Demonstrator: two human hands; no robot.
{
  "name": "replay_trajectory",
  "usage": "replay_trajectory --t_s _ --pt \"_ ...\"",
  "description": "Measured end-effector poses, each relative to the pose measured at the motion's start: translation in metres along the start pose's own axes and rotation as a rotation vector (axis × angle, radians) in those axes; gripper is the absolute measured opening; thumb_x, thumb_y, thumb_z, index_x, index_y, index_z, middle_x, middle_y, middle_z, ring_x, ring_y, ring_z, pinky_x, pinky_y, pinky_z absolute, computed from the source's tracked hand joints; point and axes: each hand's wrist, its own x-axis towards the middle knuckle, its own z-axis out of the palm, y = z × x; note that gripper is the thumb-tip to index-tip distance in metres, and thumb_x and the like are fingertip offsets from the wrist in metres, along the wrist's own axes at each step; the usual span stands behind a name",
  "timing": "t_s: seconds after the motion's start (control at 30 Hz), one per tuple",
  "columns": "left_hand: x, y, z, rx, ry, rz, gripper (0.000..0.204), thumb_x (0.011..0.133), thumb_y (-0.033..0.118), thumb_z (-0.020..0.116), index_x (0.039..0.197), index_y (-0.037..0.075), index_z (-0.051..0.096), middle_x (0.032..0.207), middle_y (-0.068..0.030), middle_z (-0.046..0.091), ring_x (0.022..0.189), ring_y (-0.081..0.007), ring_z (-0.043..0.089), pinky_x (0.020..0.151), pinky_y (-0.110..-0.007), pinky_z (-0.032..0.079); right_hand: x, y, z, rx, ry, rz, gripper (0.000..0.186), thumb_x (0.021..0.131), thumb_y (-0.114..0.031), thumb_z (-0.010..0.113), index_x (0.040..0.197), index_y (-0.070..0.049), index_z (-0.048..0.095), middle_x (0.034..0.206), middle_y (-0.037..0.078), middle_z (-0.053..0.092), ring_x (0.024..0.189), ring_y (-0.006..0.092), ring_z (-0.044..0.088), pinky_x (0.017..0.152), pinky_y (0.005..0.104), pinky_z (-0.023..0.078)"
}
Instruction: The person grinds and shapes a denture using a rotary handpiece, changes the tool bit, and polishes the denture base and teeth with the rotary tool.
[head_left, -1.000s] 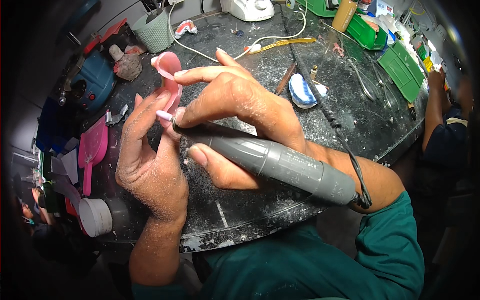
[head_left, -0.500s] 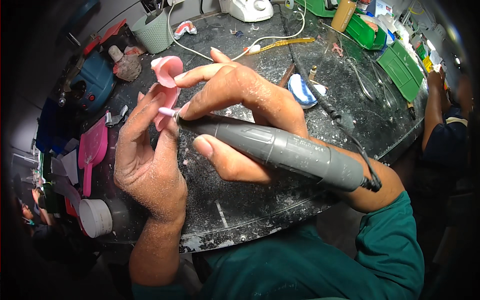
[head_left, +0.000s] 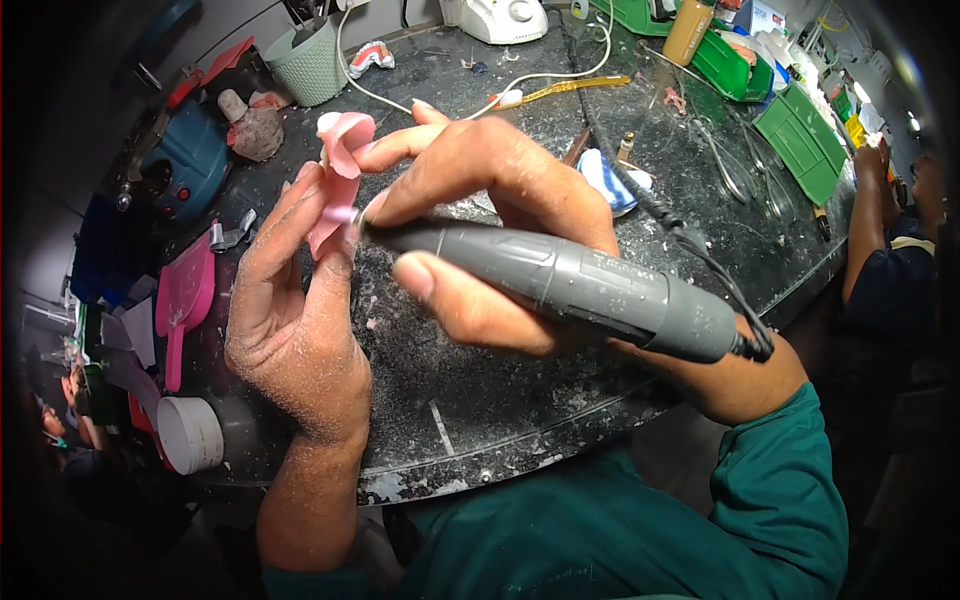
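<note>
1. Far left: pink dustpan point(head_left: 188, 285) on the black bench point(head_left: 415, 395), handle pointing toward the near edge. Just below it, a round white tub point(head_left: 195, 435); contents cannot be made out.
2. Pale green basket point(head_left: 308, 80) at the back left, upright, with several slim tools standing in it; tool types too small to tell.
3. Left hand point(head_left: 290, 325), dusted with pale powder: fingers bent, thumb opposed, closed in a pinch on the lower part of the pink denture base point(head_left: 345, 180).
4. Denture base: held above the bench, in front of the basket. Long axis runs nearly upright in view, slightly inclined; flared, curled upper end points to the far edge, narrower lower end down toward the left thumb. Whitish part at its top left.
5. Right hand point(head_left: 545, 185): closed around a grey rotary handpiece point(head_left: 560, 275), thumb beneath, bent fingers above; one fingertip reaches the right edge of the denture base.
6. Handpiece: long axis slants from upper left to lower right. Pale bur point(head_left: 341, 214) points left, over the lower half of the denture base; exact contact cannot be confirmed. Cord end at lower right.
7. Back right: green bin point(head_left: 728, 72) holding pale and pinkish pieces, identity unclear. Second green bin point(head_left: 803, 145) to its right, tilted; interior not visible.
</note>
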Motion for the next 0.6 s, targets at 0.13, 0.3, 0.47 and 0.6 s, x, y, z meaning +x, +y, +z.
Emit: replay_trajectory --t_s 0.13,0.3,0.47,0.6 --pt "0.000 0.002 0.001 0.040 0.023 -0.060 0.030 0.090 -0.010 0.057 0.119 -0.006 0.060 0.123 -0.0190 0.063 0.114 -0.0228 0.062 0.103 -0.035 0.048 -0.003 0.000 0.003 0.144 0.127 0.154 0.024 0.077 -0.013 0.071 0.098 -0.005 0.062 0.097 0.009 0.065 0.097 0.0251 0.066 0.104 0.0533 0.037" --pt "0.001 0.005 -0.002 -0.085 -0.009 -0.201 0.031 0.091 -0.004 0.061 0.121 -0.006 0.056 0.122 -0.0172 0.063 0.112 -0.0195 0.061 0.102 -0.034 0.046 0.002 -0.008 -0.013 0.037 0.019 0.095 0.024 0.079 -0.014 0.073 0.100 -0.004 0.065 0.096 0.009 0.065 0.094 0.0213 0.065 0.092 0.0397 0.046" --pt "0.012 0.009 -0.002 -0.386 -0.048 -0.515 0.042 0.093 0.015 0.058 0.131 -0.004 0.051 0.126 -0.0139 0.058 0.117 -0.0210 0.057 0.104 -0.037 0.045 0.009 0.000 -0.001 0.305 0.382 0.295 0.030 0.085 -0.012 0.077 0.110 -0.004 0.063 0.096 0.005 0.062 0.087 0.0108 0.060 0.076 0.0263 0.049" --pt "0.015 0.011 -0.005 -0.731 0.012 -0.676 0.054 0.096 0.023 0.052 0.140 -0.006 0.041 0.137 -0.0166 0.050 0.127 -0.0252 0.050 0.108 -0.040 0.041 0.004 0.009 0.004 0.239 0.306 0.409 0.033 0.087 -0.011 0.075 0.115 -0.005 0.058 0.093 0.006 0.064 0.090 0.0107 0.063 0.079 0.0248 0.052"
